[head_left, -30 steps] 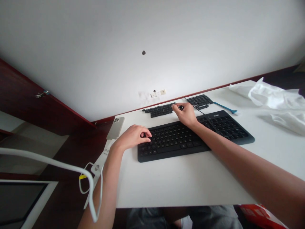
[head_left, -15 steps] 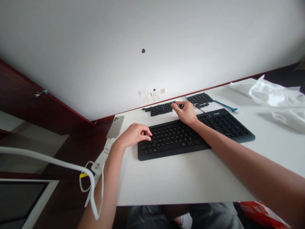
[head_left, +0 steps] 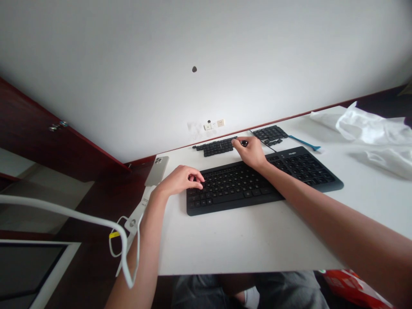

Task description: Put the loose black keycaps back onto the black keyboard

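Observation:
A black keyboard (head_left: 289,169) lies across the white table (head_left: 244,240). My left hand (head_left: 178,181) rests on the keyboard's left end, its fingers curled and the tips pressed together on the keys; what they pinch is hidden. My right hand (head_left: 252,152) reaches over the keyboard's back edge, its fingers closed round a small black piece (head_left: 245,143). Its fingertips touch the right end of a row of loose black keycaps (head_left: 215,148). A second patch of loose keycaps (head_left: 269,134) lies just right of that hand.
A blue plastic tool (head_left: 305,143) lies behind the keyboard's right end. A crumpled white plastic bag (head_left: 373,133) covers the far right. A phone (head_left: 156,171) lies at the table's left edge, above a white strip (head_left: 137,216) and a white cable (head_left: 80,219).
Both hands stay almost where they were; only the view has shifted slightly.

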Available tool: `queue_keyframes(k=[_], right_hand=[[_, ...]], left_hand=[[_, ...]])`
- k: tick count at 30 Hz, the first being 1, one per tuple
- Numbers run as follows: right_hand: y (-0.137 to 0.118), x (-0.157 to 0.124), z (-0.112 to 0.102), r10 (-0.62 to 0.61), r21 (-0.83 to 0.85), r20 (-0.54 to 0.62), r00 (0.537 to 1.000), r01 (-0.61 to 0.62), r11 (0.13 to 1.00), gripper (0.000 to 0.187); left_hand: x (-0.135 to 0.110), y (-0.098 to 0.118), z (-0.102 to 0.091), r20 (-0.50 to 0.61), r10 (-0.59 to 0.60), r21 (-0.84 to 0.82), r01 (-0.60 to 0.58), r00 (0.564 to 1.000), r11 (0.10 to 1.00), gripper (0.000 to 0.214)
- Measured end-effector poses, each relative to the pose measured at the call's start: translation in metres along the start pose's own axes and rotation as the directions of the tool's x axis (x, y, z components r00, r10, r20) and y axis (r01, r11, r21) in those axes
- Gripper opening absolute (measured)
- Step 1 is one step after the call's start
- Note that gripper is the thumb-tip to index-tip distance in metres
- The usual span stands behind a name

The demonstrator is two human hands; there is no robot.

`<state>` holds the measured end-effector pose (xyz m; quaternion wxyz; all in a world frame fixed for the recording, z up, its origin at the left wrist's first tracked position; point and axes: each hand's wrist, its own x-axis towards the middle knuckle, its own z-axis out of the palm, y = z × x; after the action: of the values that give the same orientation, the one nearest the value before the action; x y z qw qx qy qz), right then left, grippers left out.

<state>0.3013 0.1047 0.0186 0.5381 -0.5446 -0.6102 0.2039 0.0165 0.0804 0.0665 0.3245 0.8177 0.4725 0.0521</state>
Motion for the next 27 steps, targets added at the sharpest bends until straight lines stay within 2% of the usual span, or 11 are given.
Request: queue_keyframes(k=[12,20,27], right_hand=[[-0.002,-0.001,-0.001,-0.004,0.009,0.008,1.000,0.004,1.000,0.036],[-0.003,0.000,0.000,-0.005,-0.013,0.008,1.000,0.005,1.000,0.035],[-0.003,-0.001,0.000,0.002,-0.026,0.017,1.000,-0.001,1.000,0.036]], left_hand=[[-0.005,0.009,-0.002,0.000,-0.006,0.099,0.006,1.000,0.995,0.023],[-0.005,0.012,-0.001,-0.003,-0.004,0.098,0.004,1.000,0.995,0.020],[-0.002,0.004,0.002,-0.024,-0.005,0.069,0.006,1.000,0.998,0.021]])
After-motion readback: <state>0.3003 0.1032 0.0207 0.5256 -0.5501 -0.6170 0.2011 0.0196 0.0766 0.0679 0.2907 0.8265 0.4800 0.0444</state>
